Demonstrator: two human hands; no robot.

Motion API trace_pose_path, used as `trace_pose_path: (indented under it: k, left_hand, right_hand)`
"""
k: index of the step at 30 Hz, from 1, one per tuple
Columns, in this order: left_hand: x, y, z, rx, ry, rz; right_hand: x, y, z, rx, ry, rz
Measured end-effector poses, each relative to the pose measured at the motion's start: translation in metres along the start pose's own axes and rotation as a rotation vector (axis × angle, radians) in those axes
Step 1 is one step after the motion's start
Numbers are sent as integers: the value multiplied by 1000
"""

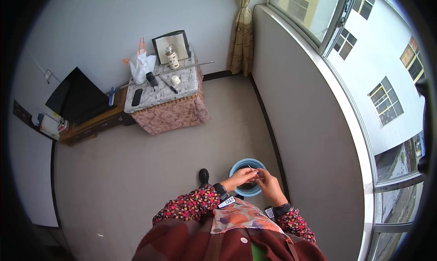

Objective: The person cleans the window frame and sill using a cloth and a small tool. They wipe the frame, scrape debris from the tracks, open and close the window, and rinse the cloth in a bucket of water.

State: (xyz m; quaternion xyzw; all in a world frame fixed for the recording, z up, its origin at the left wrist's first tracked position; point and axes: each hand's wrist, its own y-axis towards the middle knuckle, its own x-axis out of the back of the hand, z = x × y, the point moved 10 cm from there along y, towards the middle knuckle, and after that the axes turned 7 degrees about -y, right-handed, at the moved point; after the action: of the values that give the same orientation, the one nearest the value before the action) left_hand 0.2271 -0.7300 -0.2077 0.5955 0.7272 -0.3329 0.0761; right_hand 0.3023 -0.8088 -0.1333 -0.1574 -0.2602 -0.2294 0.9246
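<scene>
Both hands are close together above a round blue basin [248, 160], with dark contents partly showing inside it. My left hand [241, 176] has its fingers pinched around a small, thin, pale thing [251, 168], too small to name. The fingers of my right hand [268, 184] are bent and closed against the same spot, their tips near the left fingertips. Whatever sits between the right fingers is mostly hidden. A black shoe [204, 176] stands on the floor left of the basin.
A grey wall [305, 102] under an open window [314, 15] rises at my right. Farther off, a cloth-covered table [168, 115] holds a patterned bottle [172, 58], a white plastic bag [142, 65] and a black phone [136, 97]. Left of it, a black screen [79, 97] rests on a wooden cabinet [98, 125].
</scene>
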Motion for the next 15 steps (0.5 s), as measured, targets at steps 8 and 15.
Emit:
trace_pose_path:
  k: [8, 15]
  left_hand:
    - [93, 15, -69, 15, 30, -152]
    - [154, 40, -153, 74, 156, -112]
  right_hand:
    - [-20, 90, 42, 37, -12, -48]
    - [-16, 148, 81, 20, -2, -176]
